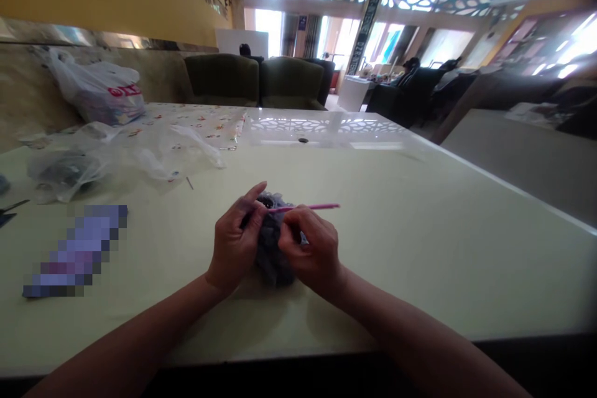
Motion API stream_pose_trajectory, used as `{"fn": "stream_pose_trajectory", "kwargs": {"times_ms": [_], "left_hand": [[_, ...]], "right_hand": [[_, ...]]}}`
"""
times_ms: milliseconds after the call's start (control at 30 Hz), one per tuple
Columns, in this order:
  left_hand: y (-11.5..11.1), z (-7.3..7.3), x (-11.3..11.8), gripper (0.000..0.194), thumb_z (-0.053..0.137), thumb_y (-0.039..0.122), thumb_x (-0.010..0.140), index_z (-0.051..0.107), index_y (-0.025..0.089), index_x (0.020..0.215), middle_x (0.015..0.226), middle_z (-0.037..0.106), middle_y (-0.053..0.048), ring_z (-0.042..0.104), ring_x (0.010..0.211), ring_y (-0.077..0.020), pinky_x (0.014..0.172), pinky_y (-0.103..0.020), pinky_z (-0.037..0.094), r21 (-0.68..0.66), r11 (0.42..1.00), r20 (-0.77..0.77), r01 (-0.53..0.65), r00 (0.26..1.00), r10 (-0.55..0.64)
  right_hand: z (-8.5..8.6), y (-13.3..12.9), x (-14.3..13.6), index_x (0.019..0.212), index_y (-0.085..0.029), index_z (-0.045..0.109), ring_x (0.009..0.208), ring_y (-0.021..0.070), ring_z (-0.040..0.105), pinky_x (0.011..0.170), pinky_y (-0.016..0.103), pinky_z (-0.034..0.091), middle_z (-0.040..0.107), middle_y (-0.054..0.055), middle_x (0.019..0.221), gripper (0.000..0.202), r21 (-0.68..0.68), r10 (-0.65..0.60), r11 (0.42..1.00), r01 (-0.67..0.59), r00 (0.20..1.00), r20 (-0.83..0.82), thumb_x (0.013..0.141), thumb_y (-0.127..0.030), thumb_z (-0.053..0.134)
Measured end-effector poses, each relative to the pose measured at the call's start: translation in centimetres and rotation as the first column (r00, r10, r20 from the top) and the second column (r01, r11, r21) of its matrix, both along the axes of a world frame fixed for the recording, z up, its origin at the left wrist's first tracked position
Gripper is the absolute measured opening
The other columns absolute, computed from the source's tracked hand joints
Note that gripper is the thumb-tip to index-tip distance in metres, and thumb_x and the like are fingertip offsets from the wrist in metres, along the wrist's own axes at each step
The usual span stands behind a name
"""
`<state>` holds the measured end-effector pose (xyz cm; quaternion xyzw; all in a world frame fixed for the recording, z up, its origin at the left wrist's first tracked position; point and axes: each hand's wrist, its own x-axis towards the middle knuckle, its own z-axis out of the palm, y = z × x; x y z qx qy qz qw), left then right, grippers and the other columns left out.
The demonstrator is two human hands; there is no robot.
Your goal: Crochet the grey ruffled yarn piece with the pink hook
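Observation:
A grey, ruffled piece of crochet work hangs between my hands just above the table, partly hidden by the fingers. My left hand pinches its upper edge between thumb and fingers, with the index finger pointing up. In my right hand is a slim pink crochet hook, held nearly level. Its shaft sticks out to the right, and its tip reaches the work beside my left thumb. The exact stitch at the tip is too small to make out.
The pale table carries a pixelated bluish flat object at left. Behind it lie clear plastic bags, a thin stick-like item and a full white carrier bag. Dark blades show at the left edge. People sit far off.

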<state>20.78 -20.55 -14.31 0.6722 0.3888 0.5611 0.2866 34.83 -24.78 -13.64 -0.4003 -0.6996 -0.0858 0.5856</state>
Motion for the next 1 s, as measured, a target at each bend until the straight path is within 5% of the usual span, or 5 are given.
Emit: {"fn": "stream_pose_trajectory", "kwargs": {"times_ms": [167,367,533,1000], "left_hand": [[1.3,0.3,-0.7,0.043,0.062,0.028,0.089,0.061,0.02,0.131,0.077,0.059,0.004,0.052,0.069,-0.0092,0.07,-0.021,0.045,-0.089,0.993,0.075,-0.08,0.993,0.087],[-0.5,-0.3,0.1,0.038,0.059,0.024,0.093,0.062,0.025,0.131,0.085,0.063,0.003,0.056,0.074,-0.0088,0.075,-0.021,0.047,0.058,0.998,-0.003,0.017,1.0,-0.016],[-0.6,-0.6,0.1,0.04,0.06,0.019,0.092,0.06,0.025,0.132,0.091,0.064,0.001,0.059,0.076,-0.0091,0.076,-0.021,0.048,0.147,0.987,-0.069,0.07,0.996,-0.061],[0.0,0.0,-0.2,0.024,0.059,0.015,0.091,0.072,0.023,0.109,0.095,0.067,-0.002,0.064,0.087,-0.0135,0.079,-0.025,0.05,0.128,0.951,-0.146,0.282,0.953,-0.263]], "right_hand": [[0.6,0.4,1.1,0.074,-0.019,0.052,0.055,0.0089,0.045,0.053,0.023,0.038,0.05,-0.002,0.064,0.017,-0.004,0.01,1.0,-0.01,1.0,-0.021,0.085,-0.006,0.051],[-0.1,1.0,1.4,0.09,-0.016,0.061,0.057,0.0113,0.053,0.056,0.024,0.041,0.06,0.001,0.07,0.009,-0.148,0.001,0.989,0.014,0.995,0.102,0.091,-0.025,0.058],[-0.5,0.7,0.5,0.08,-0.017,0.059,0.062,0.0126,0.057,0.058,0.024,0.04,0.065,0.003,0.072,0.015,-0.127,-0.107,0.983,0.135,0.972,0.21,0.09,-0.013,0.049],[-0.6,1.0,0.4,0.072,-0.017,0.062,0.054,0.0077,0.046,0.054,0.021,0.039,0.054,-0.004,0.061,0.013,-0.312,0.07,0.94,-0.141,0.971,-0.229,0.081,-0.012,0.053]]}}
